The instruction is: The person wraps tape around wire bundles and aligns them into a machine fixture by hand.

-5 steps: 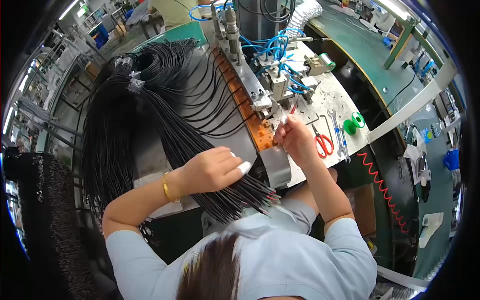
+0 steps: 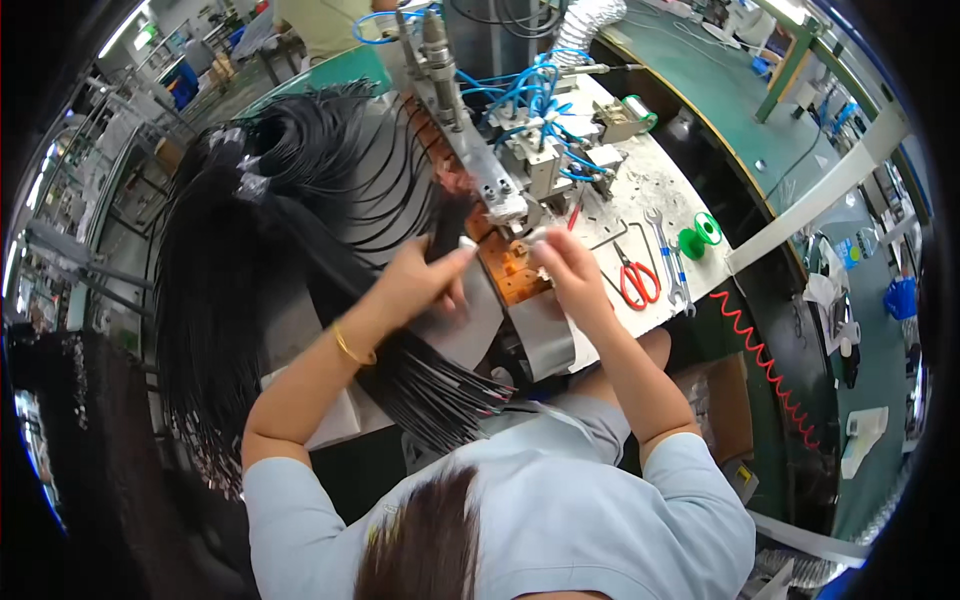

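Note:
My left hand (image 2: 425, 282), smeared by motion, is over the near part of a thick bundle of thin black cables (image 2: 330, 260). A white cover sits on its thumb tip, and whether the fingers hold anything cannot be made out. Beside the front end of an orange slotted rail (image 2: 512, 268), my right hand (image 2: 572, 270) has its fingertips drawn together, also with a white cover. Anything between them is too small to name. Single black cables lead from the bundle to the rail's slots. Above the rail stands a metal press head (image 2: 503, 203) with blue air tubes (image 2: 540, 100).
Right of the rail, the white worktop (image 2: 655, 180) carries red-handled scissors (image 2: 640, 283), wrenches (image 2: 668, 258), hex keys (image 2: 620, 232) and a green spool (image 2: 700, 236). A coiled red hose (image 2: 765, 370) hangs at the right. A grey metal chute (image 2: 543, 335) stands below the rail.
My left hand has swung up and away from the cables' near ends, toward the rail. My right hand has shifted slightly left and down. The view has tilted a little.

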The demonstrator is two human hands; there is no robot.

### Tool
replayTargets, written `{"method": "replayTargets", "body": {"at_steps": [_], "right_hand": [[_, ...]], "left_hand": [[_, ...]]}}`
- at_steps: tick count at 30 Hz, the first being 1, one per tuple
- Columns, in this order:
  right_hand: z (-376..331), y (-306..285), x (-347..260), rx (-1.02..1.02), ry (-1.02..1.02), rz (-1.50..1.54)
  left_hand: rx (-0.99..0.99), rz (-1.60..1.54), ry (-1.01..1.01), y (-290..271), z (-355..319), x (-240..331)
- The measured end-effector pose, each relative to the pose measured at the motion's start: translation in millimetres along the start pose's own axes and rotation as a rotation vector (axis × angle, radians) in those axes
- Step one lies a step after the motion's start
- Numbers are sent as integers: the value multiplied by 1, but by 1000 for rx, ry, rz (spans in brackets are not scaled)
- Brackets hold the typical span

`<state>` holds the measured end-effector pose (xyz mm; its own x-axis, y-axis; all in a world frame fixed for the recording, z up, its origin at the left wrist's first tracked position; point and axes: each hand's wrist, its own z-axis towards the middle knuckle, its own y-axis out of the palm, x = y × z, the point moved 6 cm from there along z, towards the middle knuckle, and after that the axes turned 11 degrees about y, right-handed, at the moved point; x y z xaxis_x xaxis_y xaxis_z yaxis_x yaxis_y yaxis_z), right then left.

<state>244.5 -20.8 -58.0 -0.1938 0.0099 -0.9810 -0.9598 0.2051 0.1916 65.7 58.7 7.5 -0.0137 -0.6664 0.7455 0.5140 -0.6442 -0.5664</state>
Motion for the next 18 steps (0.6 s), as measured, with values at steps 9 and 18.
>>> {"method": "replayTargets", "body": {"at_steps": [9, 18], "right_hand": [[18, 11, -17, 67, -106, -265], [21, 11, -10, -168, 51, -20]], "left_hand": [[-79, -515, -584, 23, 14, -33], [-35, -512, -421, 24, 37, -22]]}}
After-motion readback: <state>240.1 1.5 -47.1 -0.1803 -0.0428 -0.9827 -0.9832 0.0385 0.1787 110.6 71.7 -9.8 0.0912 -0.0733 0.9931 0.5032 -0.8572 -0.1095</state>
